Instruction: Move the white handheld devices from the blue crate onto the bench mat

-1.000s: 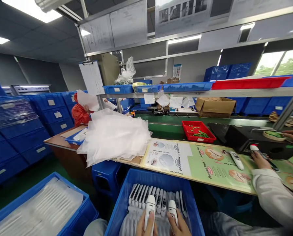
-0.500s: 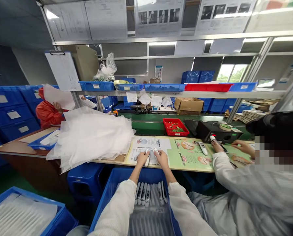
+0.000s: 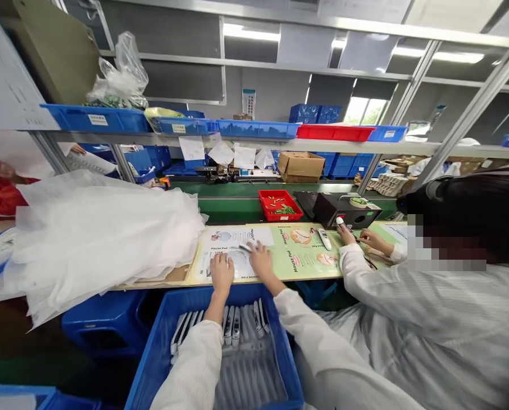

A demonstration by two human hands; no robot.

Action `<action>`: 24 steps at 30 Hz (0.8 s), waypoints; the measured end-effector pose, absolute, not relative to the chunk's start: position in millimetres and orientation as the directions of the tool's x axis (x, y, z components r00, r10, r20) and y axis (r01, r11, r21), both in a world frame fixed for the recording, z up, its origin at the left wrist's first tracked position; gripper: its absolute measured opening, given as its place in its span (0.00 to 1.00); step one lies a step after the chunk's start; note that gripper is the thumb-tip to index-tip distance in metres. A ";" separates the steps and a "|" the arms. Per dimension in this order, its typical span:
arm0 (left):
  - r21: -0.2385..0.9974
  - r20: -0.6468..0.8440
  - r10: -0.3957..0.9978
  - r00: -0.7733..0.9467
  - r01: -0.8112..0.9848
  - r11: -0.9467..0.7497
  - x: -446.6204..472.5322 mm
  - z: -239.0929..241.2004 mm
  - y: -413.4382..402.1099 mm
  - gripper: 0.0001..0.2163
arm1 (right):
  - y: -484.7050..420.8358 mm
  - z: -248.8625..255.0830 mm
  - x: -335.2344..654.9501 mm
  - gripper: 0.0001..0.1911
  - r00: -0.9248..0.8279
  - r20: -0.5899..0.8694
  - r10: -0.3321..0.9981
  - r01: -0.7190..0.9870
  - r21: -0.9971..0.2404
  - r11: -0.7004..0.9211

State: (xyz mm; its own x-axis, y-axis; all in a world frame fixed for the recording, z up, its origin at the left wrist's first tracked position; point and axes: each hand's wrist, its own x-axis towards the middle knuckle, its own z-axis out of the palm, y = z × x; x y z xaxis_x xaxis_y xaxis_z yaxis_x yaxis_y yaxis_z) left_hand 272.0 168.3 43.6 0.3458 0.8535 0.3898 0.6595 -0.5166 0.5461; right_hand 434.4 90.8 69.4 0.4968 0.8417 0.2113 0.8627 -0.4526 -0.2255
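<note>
white sleeves (image 3: 190,364) reaching out over the bench, both bare hands down on a printed mouse pad sheet (image 3: 233,265)! left hand (image 3: 221,272) flat, palm down, fingers spread, nothing showing in its grip. right hand (image 3: 261,259) apart from it and a little higher up the sheet, fingers open, no clamp on anything. and just off those fingers, a small white handheld device (image 3: 245,247), lying slantwise on the sheet between the two hands, touching the right hand or only beside it, too close to call. right below the bench edge, a blue plastic crate (image 3: 156,336) packed with rows of white devices (image 3: 233,326). over on the left, a big heap of white plastic film (image 3: 101,239) against the sheet. to the right, on a green printed mat (image 3: 310,256), another white device (image 3: 324,239) lying loose, then a co-worker's hand (image 3: 345,232) up against a black box (image 3: 344,209), second hand (image 3: 372,242) just beside it. behind all that, a red tray (image 3: 280,206) of small green parts on the green conveyor belt (image 3: 233,196).
</note>
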 end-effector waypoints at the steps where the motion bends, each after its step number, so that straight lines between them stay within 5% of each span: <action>1: 0.502 0.382 0.845 0.375 0.684 -0.530 273.6 42.4 166.8 0.22 | 82.9 73.5 461.4 0.31 0.552 0.215 0.806 0.831 -0.225 -0.509; 7: 0.408 0.273 0.842 0.465 0.737 -0.539 283.9 49.9 156.8 0.24 | 32.5 77.7 603.3 0.31 0.792 0.315 0.523 0.600 -0.239 -0.764; 15: 0.299 0.137 0.623 0.770 0.568 -0.767 279.6 47.3 182.3 0.40 | 24.7 59.9 627.9 0.35 0.739 0.503 0.448 0.623 -0.258 -0.738; 20: 0.315 0.153 0.639 0.754 0.576 -0.755 282.0 45.8 184.8 0.37 | -11.1 -25.8 465.5 0.26 0.494 0.605 0.624 0.866 -0.408 -0.290; 22: 0.312 0.158 0.635 0.756 0.572 -0.759 283.1 48.5 184.0 0.36 | -14.0 -71.8 392.7 0.21 0.158 0.388 0.908 0.902 -0.431 0.027; 24: 0.306 0.150 0.638 0.755 0.578 -0.756 283.6 50.4 184.1 0.37 | -1.8 -111.2 345.7 0.21 -0.142 0.103 0.985 0.855 -0.489 0.174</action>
